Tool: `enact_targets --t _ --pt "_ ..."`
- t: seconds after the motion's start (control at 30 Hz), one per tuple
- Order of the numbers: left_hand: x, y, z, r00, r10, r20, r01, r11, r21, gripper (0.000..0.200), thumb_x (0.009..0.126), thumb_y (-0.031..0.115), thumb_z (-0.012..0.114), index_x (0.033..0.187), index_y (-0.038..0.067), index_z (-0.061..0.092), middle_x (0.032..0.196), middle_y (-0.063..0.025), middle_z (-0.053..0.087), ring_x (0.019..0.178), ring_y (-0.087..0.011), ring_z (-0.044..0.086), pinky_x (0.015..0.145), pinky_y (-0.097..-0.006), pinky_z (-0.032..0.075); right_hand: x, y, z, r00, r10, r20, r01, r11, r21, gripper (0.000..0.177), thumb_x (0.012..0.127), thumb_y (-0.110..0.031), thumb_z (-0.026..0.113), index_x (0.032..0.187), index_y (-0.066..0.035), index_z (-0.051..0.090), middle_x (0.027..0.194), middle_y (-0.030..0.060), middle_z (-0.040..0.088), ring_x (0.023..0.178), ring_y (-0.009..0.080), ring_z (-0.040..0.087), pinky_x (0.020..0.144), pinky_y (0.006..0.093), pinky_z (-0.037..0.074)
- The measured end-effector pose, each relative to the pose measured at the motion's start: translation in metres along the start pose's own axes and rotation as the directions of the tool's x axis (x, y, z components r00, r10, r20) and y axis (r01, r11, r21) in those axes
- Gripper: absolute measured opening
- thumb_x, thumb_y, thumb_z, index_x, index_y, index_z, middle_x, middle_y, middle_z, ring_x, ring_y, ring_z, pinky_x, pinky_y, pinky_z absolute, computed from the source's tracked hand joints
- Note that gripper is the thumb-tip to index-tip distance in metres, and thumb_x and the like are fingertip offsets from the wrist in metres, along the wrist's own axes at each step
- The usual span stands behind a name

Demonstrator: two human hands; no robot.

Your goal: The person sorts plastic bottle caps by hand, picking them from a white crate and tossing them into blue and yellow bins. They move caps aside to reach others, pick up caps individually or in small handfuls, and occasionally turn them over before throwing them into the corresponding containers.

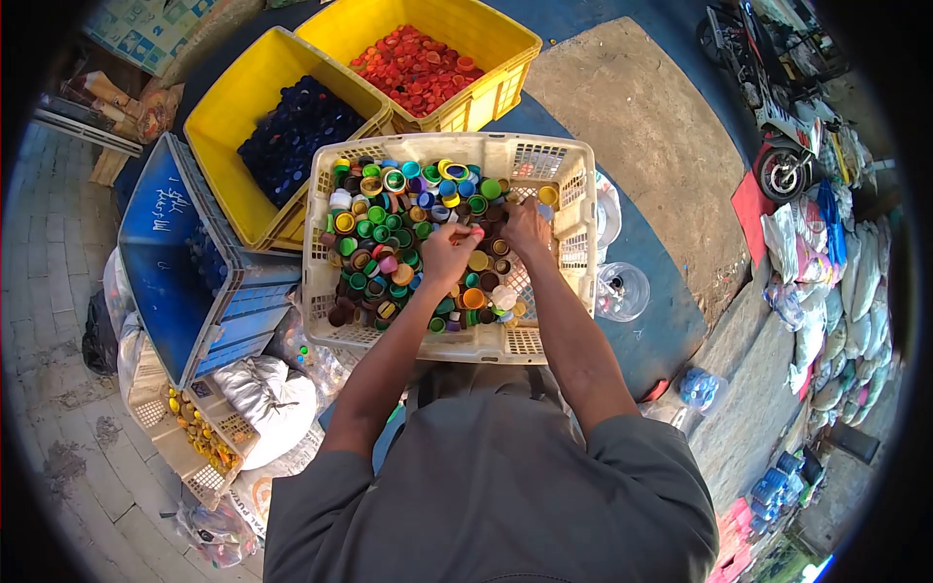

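Note:
A cream plastic crate (450,344) in front of me holds a mixed heap of bottle caps (387,230), many of them green, brown, blue and yellow. Over the middle of the heap, my left hand (449,257) is closed, with a small pinkish-red bottle cap (477,233) at its fingertips. My right hand (527,231) reaches down at the right side of the heap, its fingers curled beside brown caps. What lies under those fingertips is hidden. A yellow cap (548,195) sits just right of it.
Beyond the crate stand a yellow bin (216,124) of dark blue caps and another yellow bin (501,41) of red caps. A blue crate (175,282) is at left, above a basket (146,408) with yellow caps. Clear plastic containers (623,291) lie at right; a motorcycle (782,146) stands farther off.

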State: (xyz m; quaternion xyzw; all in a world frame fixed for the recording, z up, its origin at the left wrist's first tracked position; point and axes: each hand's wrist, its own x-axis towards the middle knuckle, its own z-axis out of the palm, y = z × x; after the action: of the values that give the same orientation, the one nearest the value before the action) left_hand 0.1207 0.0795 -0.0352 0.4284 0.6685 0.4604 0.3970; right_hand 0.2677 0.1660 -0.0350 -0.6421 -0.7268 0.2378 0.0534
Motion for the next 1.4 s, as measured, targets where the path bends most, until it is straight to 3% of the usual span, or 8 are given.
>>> enact_targets --t 0.07,0.2,0.43,0.6,0.77,0.9,1.17,1.4 --pt "-0.007 0.023 -0.015 0.943 -0.312 0.119 0.331 0.916 -0.227 0.016 0.084 0.018 0.073 0.088 0.004 0.069 0.07 0.0021 0.061 0.059 -0.0039 0.051 0.047 -0.0214 0.036 0.002 -0.001 0.0 0.999 -0.034 0.038 0.034 0.999 -0.005 0.032 0.078 -0.018 0.065 0.109 -0.022 0.071 0.117 0.0213 0.053 0.102 0.0388 0.061 0.084 0.0471 0.052" --pt "-0.017 0.033 -0.021 0.845 -0.459 0.276 0.535 0.716 -0.448 0.014 0.086 0.017 0.071 0.095 0.007 0.066 0.071 0.0046 0.053 0.053 -0.0025 0.043 0.044 -0.0189 0.029 0.005 -0.003 0.013 0.998 -0.063 0.017 0.063 0.998 0.007 0.031 0.078 -0.019 0.065 0.109 -0.021 0.07 0.114 0.0227 0.053 0.103 0.0405 0.06 0.083 0.0485 0.052" --pt "-0.025 0.018 -0.034 0.793 -0.362 0.489 0.596 0.299 -0.745 0.013 0.089 0.021 0.062 0.093 0.01 0.058 0.073 0.0027 0.053 0.054 -0.0051 0.045 0.045 -0.019 0.033 0.007 -0.007 0.022 0.993 -0.113 0.026 0.113 0.994 -0.004 0.032 0.08 -0.025 0.067 0.111 -0.02 0.069 0.113 0.0239 0.052 0.101 0.0432 0.06 0.082 0.0505 0.051" --pt "-0.027 0.02 -0.047 0.816 -0.345 0.463 0.559 0.274 -0.782 0.018 0.086 0.027 0.063 0.089 0.01 0.058 0.076 0.0003 0.056 0.057 -0.0094 0.05 0.046 -0.0229 0.036 0.0 -0.01 -0.009 0.98 -0.197 -0.007 0.191 0.943 0.274 0.045 0.077 -0.029 0.075 0.115 -0.006 0.065 0.098 0.0192 0.067 0.09 0.0301 0.067 0.076 0.0417 0.053" --pt "-0.019 0.019 -0.042 0.762 -0.417 0.496 0.612 0.212 -0.762 0.026 0.089 0.035 0.063 0.084 0.01 0.058 0.078 -0.0016 0.058 0.061 -0.0104 0.055 0.045 -0.0227 0.038 -0.026 -0.018 -0.05 0.922 -0.171 0.347 -0.217 0.515 0.829 0.039 0.08 -0.023 0.076 0.107 0.003 0.066 0.091 0.0071 0.067 0.081 0.0144 0.062 0.074 0.0275 0.05" --pt "-0.016 0.029 -0.035 0.752 -0.398 0.526 0.649 0.299 -0.7 0.033 0.09 0.046 0.063 0.088 0.013 0.059 0.079 -0.0008 0.06 0.063 -0.0108 0.059 0.045 -0.0214 0.042 -0.049 -0.026 -0.062 0.866 -0.276 0.416 -0.317 0.339 0.885 0.038 0.077 -0.02 0.08 0.105 0.0 0.065 0.093 0.0037 0.067 0.081 0.0118 0.061 0.073 0.0263 0.048" --pt "-0.021 0.036 -0.034 0.797 -0.338 0.5 0.602 0.373 -0.706 0.034 0.09 0.039 0.064 0.103 0.008 0.06 0.08 -0.0009 0.061 0.063 -0.0097 0.059 0.047 -0.0227 0.046 -0.055 -0.031 -0.057 0.86 -0.327 0.393 -0.238 0.423 0.874 0.046 0.072 -0.021 0.085 0.108 -0.003 0.063 0.09 0.0039 0.066 0.072 0.0069 0.055 0.061 0.0223 0.039" --pt "-0.029 0.021 -0.067 0.844 -0.338 0.417 0.462 0.065 -0.884 0.027 0.094 0.022 0.053 0.108 0.0 0.058 0.098 -0.0121 0.064 0.079 -0.0191 0.063 0.066 -0.0298 0.054 -0.043 -0.007 -0.046 0.951 0.06 0.304 -0.309 0.277 0.91 0.044 0.081 -0.017 0.074 0.116 0.002 0.057 0.083 0.0018 0.061 0.062 0.0061 0.048 0.051 0.0225 0.036"
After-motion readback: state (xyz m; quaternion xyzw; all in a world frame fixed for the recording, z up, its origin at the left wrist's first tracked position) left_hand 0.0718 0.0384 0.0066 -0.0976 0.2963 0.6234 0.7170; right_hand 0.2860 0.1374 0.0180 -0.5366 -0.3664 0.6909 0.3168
